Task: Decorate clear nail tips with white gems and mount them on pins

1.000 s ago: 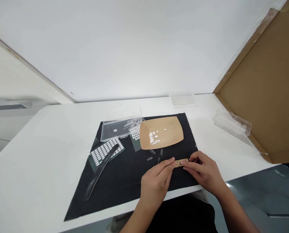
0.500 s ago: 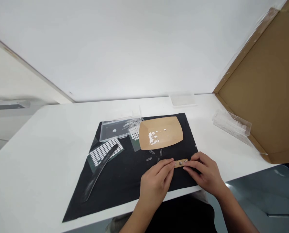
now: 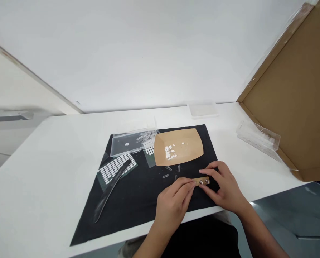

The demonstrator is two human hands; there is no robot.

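My left hand (image 3: pixel 175 197) pinches the left end of a small tan strip (image 3: pixel 196 182), which carries shiny metal pieces near its right end. My right hand (image 3: pixel 226 187) is around that right end with thumb and index finger spread. Its thumb tip is at the strip's lower edge; whether it touches I cannot tell. Just beyond the strip, several clear nail tips (image 3: pixel 165 176) lie on the black cloth (image 3: pixel 138 211). Farther back is a tan paper tray (image 3: pixel 188 152) with small white pieces in it.
At left, a dark curved nail file (image 3: pixel 110 193) lies across a sheet of white oval stickers (image 3: pixel 113 168). Behind are a clear case (image 3: pixel 117 145) holding clear tips and a clear lid (image 3: pixel 203 110). A clear box (image 3: pixel 258 138) stands right, beside a large cardboard panel (image 3: pixel 296 96).
My right hand's thumb and index finger have spread and lifted off the strip, uncovering its right end and metal pieces. My left hand has moved slightly right and keeps its pinch.
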